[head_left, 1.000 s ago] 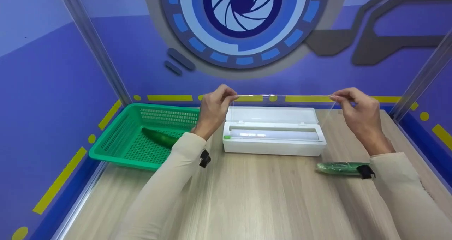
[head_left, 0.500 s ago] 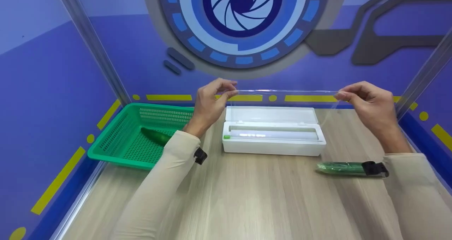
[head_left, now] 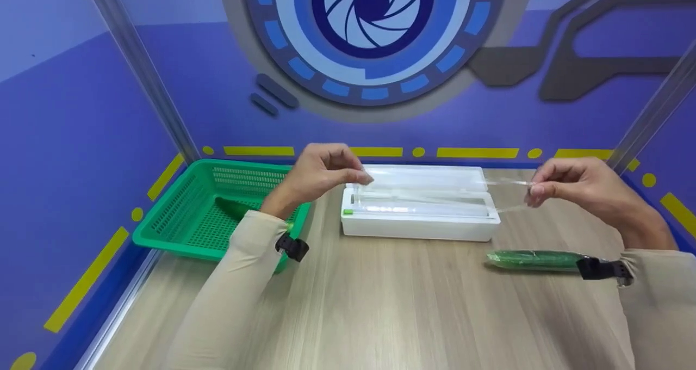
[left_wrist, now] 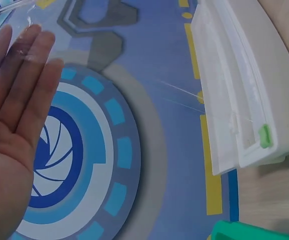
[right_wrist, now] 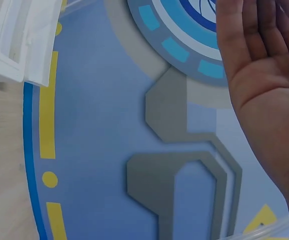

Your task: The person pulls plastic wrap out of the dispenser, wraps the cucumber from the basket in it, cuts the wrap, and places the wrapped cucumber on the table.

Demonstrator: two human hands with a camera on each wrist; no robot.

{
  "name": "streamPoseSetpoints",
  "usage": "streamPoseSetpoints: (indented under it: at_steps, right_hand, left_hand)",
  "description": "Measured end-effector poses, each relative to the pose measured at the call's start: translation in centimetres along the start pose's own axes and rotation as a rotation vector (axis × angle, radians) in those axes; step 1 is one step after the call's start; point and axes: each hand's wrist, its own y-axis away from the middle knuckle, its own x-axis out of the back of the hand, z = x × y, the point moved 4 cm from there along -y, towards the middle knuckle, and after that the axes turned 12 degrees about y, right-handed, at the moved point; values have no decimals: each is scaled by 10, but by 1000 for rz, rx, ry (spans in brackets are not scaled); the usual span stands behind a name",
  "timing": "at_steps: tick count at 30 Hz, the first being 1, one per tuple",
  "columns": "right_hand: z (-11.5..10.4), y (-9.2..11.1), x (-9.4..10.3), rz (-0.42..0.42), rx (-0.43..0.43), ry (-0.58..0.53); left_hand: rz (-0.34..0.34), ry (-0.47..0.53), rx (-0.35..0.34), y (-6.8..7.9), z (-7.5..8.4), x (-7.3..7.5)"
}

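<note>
Clear cling film (head_left: 508,182) stretches between both hands, over the white cling film dispenser (head_left: 418,229), whose lid stands open at the back. My left hand (head_left: 325,168) pinches one corner of the film between thumb and fingertips, at the dispenser's left end. On the other side, my right hand (head_left: 579,184) pinches the opposite corner, out past the dispenser's right end. A film roll (head_left: 413,208) shows in the dispenser's slot. In the left wrist view, the left fingers (left_wrist: 32,75) have film across their tips. The right fingertips are cut off in the right wrist view.
A green basket (head_left: 163,245) on the left holds a cucumber (head_left: 231,208), partly hidden by the left forearm. A film-wrapped cucumber (head_left: 533,259) lies at the front right, beside the right wrist strap. Blue printed walls close off the back and sides.
Both hands rose slightly with the film, then came down and farther apart. The film edge, earlier held high and taut, now hangs low over the dispenser.
</note>
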Motion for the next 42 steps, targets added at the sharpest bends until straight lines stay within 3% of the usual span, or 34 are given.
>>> streamPoseSetpoints:
  at_steps: [8,13,18,23,27,29,36,42]
  right_hand:
    - [11,12,-16,-335,37,-167]
    - [18,21,-33,-501,89,-265]
    - [27,32,-53,-577,-22,-289]
    - [38,44,-75,-628,-165,-277]
    - [50,55,-94,-659,-271,-215]
    - [57,62,-103,-668,-283,-187]
    - [72,79,-130,-657,-199,-80]
    - [79,89,-147,-636,-159,-56]
  left_hand:
    - [-200,122,194,15,-10,-13]
    - [-325,152,356,26,-23,-26]
    - [-468,146,523,36,-38,-43]
    - [-602,67,624,51,-64,-60]
    - [-638,1,664,65,-89,-72]
    - [-642,-27,674,70,-99,-77]
    - [-669,-176,667,83,-122,-90]
    - [-640,-214,672,96,-134,-95]
